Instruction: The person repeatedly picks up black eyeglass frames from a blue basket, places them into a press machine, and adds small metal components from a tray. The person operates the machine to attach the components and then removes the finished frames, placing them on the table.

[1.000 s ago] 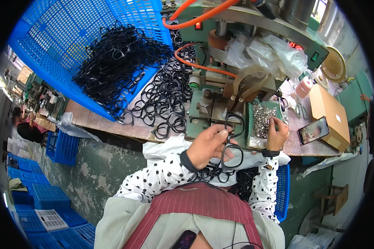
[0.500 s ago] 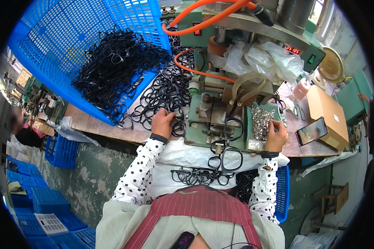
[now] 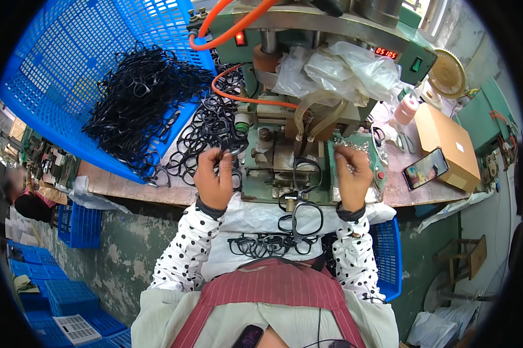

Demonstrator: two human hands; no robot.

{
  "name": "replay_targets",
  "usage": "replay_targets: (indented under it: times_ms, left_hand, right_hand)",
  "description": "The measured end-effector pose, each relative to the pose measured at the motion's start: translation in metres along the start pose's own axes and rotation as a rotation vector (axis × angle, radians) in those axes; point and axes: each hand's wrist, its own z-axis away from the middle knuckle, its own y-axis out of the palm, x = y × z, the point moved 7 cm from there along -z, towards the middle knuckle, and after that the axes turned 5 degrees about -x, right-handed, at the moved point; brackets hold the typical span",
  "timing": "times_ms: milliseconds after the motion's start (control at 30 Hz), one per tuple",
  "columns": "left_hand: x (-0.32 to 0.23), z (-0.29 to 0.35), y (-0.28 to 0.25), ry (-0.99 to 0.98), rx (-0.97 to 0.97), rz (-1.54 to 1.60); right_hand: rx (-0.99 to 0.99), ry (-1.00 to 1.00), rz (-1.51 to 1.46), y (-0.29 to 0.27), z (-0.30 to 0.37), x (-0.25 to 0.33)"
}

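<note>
My left hand (image 3: 214, 178) is closed, fingers curled and thumb upright, at the near edge of a heap of black eyeglass frames (image 3: 200, 136). Dark frame pieces show by its fingertips, but I cannot make out what it holds. My right hand (image 3: 353, 178) is pinched at the green tray with small shiny metal parts (image 3: 354, 144); anything between its fingertips is too small to name. Between the hands stands a green press machine (image 3: 261, 188). One black eyeglass frame (image 3: 308, 174) rests at its front, and another frame (image 3: 308, 219) hangs just below.
A big blue basket (image 3: 174, 156) full of black frames leans at the left. Further frames (image 3: 261, 246) lie on white cloth over my lap. To the right are a phone (image 3: 426, 169), a cardboard box (image 3: 447, 145), scissors (image 3: 405, 142) and a pink thread spool (image 3: 406, 109). Orange hoses (image 3: 232, 35) cross above.
The view has swung so that the scene shifts left. My left hand has drawn slightly right of the heap's edge. My right hand has moved to the left over the metal parts.
</note>
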Motion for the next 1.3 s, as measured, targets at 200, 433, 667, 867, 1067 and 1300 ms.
replay_targets:
  times_ms: [200,433,667,867,1067,1300]
  left_hand:
    - [-0.048,-0.003,0.005,0.058,0.064,0.094]
    - [-0.057,-0.003,0.005,0.086,0.117,0.175]
    - [-0.088,-0.042,0.010,0.179,0.156,0.181]
    - [-0.096,-0.068,0.022,-0.115,0.231,0.383]
    - [-0.097,-0.065,0.020,-0.082,0.245,0.312]
    - [-0.129,0.034,0.048,0.744,0.520,0.310]
  right_hand:
    - [0.232,-0.002,-0.184,0.023,0.005,0.059]
    - [0.127,0.098,-0.140,0.037,0.006,0.049]
    - [0.092,0.135,-0.405,0.056,0.007,0.041]
    - [0.083,0.108,-0.402,0.055,0.004,0.044]
    - [0.067,0.225,-0.488,0.055,0.012,0.040]
    - [0.035,0.011,-0.292,0.043,0.006,0.036]
